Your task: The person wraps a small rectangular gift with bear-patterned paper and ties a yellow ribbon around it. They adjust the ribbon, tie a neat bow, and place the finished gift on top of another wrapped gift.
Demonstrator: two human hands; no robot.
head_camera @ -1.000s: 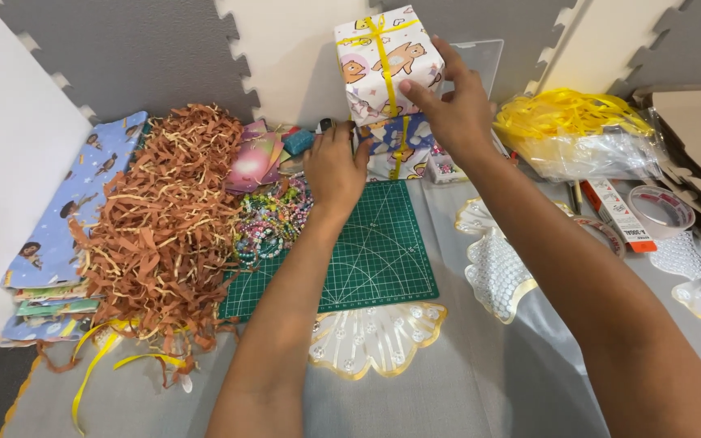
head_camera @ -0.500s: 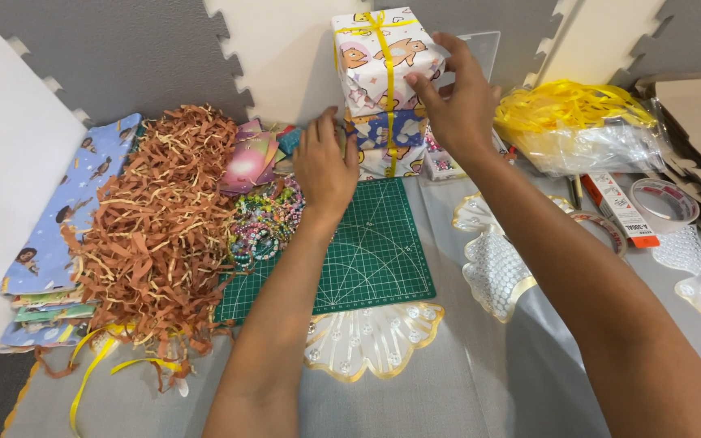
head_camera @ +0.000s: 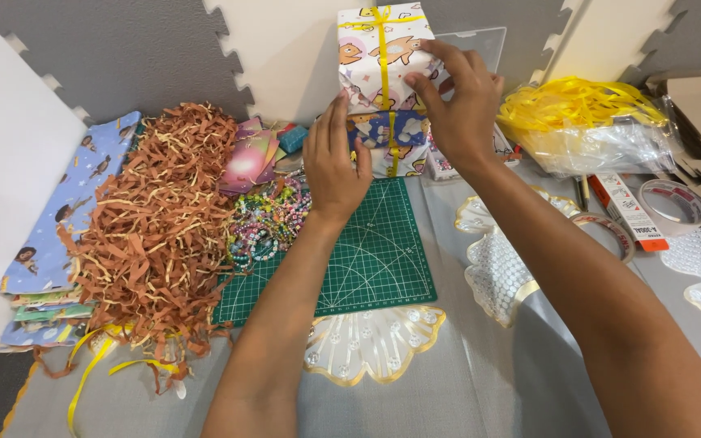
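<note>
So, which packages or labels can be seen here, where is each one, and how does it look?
Gift boxes: stacked at the far edge of the mat, cartoon-print paper, yellow ribbon; both hands touch them.
Ribbon bag: far right, clear plastic, yellow ribbon inside.
Small carton: right of the tape roll, long, red and white.
Paper sheets: far left, blue cartoon print, stacked flat.

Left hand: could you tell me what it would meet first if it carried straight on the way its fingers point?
Probably the stack of wrapped gift boxes: the left hand already has its fingertips at the stack's side.
</note>
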